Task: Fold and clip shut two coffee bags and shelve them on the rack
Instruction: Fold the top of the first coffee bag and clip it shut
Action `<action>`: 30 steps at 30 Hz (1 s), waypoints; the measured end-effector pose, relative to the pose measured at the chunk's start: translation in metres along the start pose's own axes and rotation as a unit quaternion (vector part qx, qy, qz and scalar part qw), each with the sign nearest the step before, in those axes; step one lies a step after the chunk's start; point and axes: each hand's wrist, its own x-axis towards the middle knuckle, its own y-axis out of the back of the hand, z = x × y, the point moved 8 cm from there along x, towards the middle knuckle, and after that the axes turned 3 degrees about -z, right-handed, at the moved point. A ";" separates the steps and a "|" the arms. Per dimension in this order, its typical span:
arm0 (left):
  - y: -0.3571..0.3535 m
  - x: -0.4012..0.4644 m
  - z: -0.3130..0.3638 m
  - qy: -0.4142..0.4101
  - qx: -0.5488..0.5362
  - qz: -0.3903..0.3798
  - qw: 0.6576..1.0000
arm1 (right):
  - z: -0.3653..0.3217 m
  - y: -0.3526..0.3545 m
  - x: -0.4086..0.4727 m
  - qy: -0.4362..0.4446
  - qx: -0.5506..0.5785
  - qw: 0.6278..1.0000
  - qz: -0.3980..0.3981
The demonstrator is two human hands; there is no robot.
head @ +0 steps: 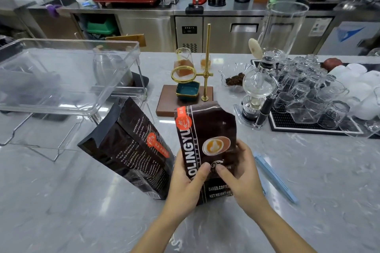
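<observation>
both hands hold front coffee bag (205,150) upright on bench (308,170): left hand (185,178) and right hand (240,176) curled round its sides, thumbs pressing the front. top unfolded. judgement: flatten top, crease evenly, then reach blue clip (275,178) just right. second bag (127,150) leans beside; rack (61,72) well left.

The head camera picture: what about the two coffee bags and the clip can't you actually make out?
- Held coffee bag: its lower front print is covered by the left hand and right hand.
- Leaning coffee bag: small print too fine to read; its right edge is hidden behind the held bag.
- Blue clip: its near-left end is hidden behind the right hand.
</observation>
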 end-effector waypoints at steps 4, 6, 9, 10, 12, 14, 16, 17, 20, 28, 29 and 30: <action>-0.002 -0.001 0.016 -0.033 0.012 -0.008 0.999 | -0.013 -0.004 -0.008 0.016 0.029 0.999 -0.036; -0.001 -0.002 0.022 -0.043 0.026 -0.011 0.999 | -0.019 -0.005 -0.013 0.025 0.040 0.998 -0.040; 0.001 -0.004 0.014 -0.017 0.020 -0.022 0.999 | -0.013 -0.003 -0.016 0.009 0.032 0.999 -0.039; 0.002 -0.006 0.008 0.001 0.007 -0.023 1.000 | -0.009 -0.002 -0.016 -0.001 0.019 0.999 -0.041; 0.005 -0.008 -0.002 0.018 -0.002 -0.020 1.000 | -0.003 -0.001 -0.018 -0.014 -0.009 0.998 -0.053; 0.008 -0.007 -0.006 0.018 -0.003 -0.019 1.000 | -0.002 0.000 -0.017 -0.012 -0.027 0.998 -0.060; 0.009 -0.006 -0.007 0.027 -0.011 -0.018 0.999 | -0.001 0.002 -0.016 -0.012 -0.033 0.998 -0.061; 0.010 -0.005 -0.007 0.031 -0.014 -0.020 0.999 | -0.003 0.002 -0.015 -0.009 -0.034 0.997 -0.063; 0.011 -0.003 -0.001 0.037 -0.023 -0.030 0.999 | -0.012 0.001 -0.013 0.004 -0.041 0.997 -0.071; 0.008 0.001 0.031 -0.009 -0.073 -0.049 0.996 | -0.041 0.000 -0.010 0.015 -0.050 0.993 -0.106; 0.006 0.001 0.034 -0.020 -0.080 -0.057 0.995 | -0.043 0.000 -0.011 0.013 -0.059 0.992 -0.107; 0.006 0.001 0.036 -0.032 -0.085 -0.064 0.994 | -0.044 0.001 -0.012 0.010 -0.071 0.992 -0.106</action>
